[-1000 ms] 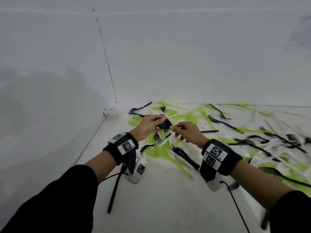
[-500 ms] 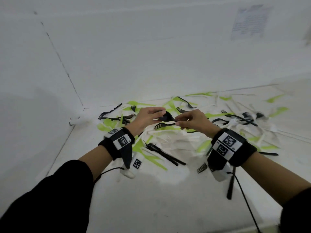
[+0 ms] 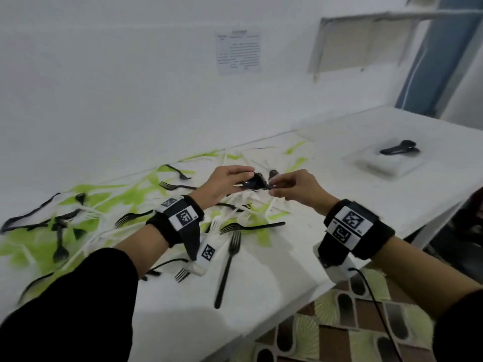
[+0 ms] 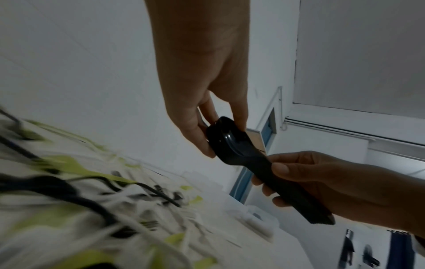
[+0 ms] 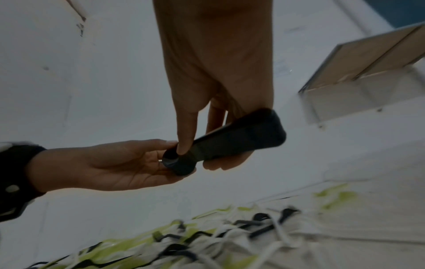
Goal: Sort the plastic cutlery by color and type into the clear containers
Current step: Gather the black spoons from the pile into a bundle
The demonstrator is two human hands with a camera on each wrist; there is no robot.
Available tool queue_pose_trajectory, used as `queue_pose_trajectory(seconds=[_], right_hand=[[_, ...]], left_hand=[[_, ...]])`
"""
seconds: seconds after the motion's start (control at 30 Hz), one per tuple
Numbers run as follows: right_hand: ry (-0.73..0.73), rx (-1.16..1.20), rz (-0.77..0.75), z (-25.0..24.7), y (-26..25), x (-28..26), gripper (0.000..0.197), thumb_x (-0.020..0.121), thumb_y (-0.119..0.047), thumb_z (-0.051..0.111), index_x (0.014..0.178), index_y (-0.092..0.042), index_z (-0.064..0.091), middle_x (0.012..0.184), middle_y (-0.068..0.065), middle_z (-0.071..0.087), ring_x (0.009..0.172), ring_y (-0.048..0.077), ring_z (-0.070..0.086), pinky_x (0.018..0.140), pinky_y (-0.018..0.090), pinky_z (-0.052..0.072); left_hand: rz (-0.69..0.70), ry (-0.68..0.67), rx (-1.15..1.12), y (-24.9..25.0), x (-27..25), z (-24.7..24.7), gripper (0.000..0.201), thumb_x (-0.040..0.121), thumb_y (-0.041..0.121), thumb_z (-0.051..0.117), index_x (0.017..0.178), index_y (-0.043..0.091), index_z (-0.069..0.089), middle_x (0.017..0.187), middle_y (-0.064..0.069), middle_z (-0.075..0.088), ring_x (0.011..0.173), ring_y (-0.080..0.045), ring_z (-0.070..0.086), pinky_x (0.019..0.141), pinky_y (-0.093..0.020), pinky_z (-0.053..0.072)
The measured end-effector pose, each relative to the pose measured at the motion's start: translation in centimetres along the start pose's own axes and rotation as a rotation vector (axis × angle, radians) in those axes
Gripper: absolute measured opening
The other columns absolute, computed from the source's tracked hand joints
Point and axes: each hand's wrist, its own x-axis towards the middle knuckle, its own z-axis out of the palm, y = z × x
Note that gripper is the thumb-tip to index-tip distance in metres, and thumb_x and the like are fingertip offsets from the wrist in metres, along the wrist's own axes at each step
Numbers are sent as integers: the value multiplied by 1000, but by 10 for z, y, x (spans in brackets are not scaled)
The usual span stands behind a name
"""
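A black plastic spoon (image 3: pixel 254 182) hangs in the air between both hands, above the cutlery pile. My left hand (image 3: pixel 244 178) pinches its bowl (image 4: pixel 230 140) between thumb and fingers. My right hand (image 3: pixel 273 186) grips the handle (image 5: pixel 239 138), thumb pressing near the bowl. A clear container (image 3: pixel 366 163) stands at the far right of the white table (image 3: pixel 274 283), with black spoons (image 3: pixel 398 148) inside it. In the left wrist view the right hand (image 4: pixel 299 182) wraps the handle; in the right wrist view the left hand (image 5: pixel 128 163) cups the bowl.
Green, white and black forks, spoons and knives (image 3: pixel 109 205) lie scattered over the left and middle of the table. A long black fork (image 3: pixel 227 267) lies near the front. The table edge runs diagonally at the right, with patterned floor (image 3: pixel 339 322) below. A white wall stands behind.
Both hands have carried the black spoon up and to the right, away from the pile's left corner. The head view has swung right, and the clear container has come into view.
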Motion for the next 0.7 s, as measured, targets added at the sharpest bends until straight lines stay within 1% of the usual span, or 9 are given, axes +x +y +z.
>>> queue_pose_trajectory(seconds=[0.03, 0.1, 0.17, 0.27, 0.33, 0.43, 0.57, 0.63, 0.7], right_hand=[[18, -4, 10, -17, 8, -5, 23, 76, -13, 76, 97, -11, 70, 86, 8, 68, 71, 10, 57, 62, 18, 48], [68, -14, 34, -49, 26, -14, 23, 76, -14, 75, 98, -11, 70, 87, 7, 69, 69, 7, 57, 62, 17, 48], [114, -16, 52, -80, 44, -24, 22, 76, -14, 75, 97, -12, 70, 85, 5, 69, 67, 5, 57, 62, 17, 49], [176, -17, 86, -122, 69, -38, 20, 77, -14, 75, 96, -13, 70, 84, 5, 69, 70, 8, 58, 68, 23, 51], [202, -21, 116, -147, 84, -46, 21, 77, -15, 75, 97, -12, 70, 86, 7, 71, 73, 11, 59, 70, 25, 51], [254, -28, 153, -181, 106, -53, 24, 77, -15, 75, 99, -9, 70, 87, 9, 71, 72, 11, 60, 71, 26, 52], [333, -23, 208, -225, 138, -55, 25, 75, -20, 77, 98, -14, 70, 88, 7, 73, 78, 16, 63, 76, 31, 54], [369, -10, 228, -246, 154, -53, 24, 75, -20, 77, 97, -15, 70, 87, 6, 72, 79, 15, 63, 75, 29, 54], [401, -4, 235, -268, 169, -49, 24, 76, -19, 76, 99, -15, 70, 85, 4, 72, 76, 12, 63, 72, 24, 53]], left_hand=[[0, -13, 3, 1, 9, 18, 26, 89, 6, 59, 114, 3, 61, 89, -1, 65, 74, -3, 66, 70, -17, 55], [5, -63, 14, 3, 27, 55, 24, 89, 6, 60, 113, 5, 62, 89, -1, 66, 75, -4, 66, 75, -21, 55], [6, -122, 25, 4, 43, 91, 23, 89, 7, 59, 111, 8, 62, 90, 0, 66, 76, -1, 66, 73, -19, 54], [3, -197, 16, 3, 63, 142, 25, 89, 8, 59, 114, 7, 61, 93, -1, 66, 81, -4, 65, 70, -14, 53], [-8, -230, 8, 2, 76, 174, 27, 89, 8, 59, 116, 4, 60, 94, -1, 66, 84, -7, 64, 72, -14, 54], [-23, -283, 11, 0, 97, 217, 28, 89, 7, 59, 117, 2, 60, 93, -2, 65, 83, -9, 63, 71, -14, 54], [-22, -362, 32, 2, 131, 269, 30, 89, 7, 60, 118, 1, 60, 94, -3, 65, 84, -11, 63, 71, -15, 55], [-12, -406, 47, 5, 149, 294, 28, 89, 7, 60, 116, 2, 60, 94, -4, 66, 84, -11, 63, 72, -15, 55], [2, -453, 71, 7, 170, 319, 26, 89, 7, 60, 114, 3, 61, 94, -4, 66, 85, -11, 64, 74, -15, 55]])
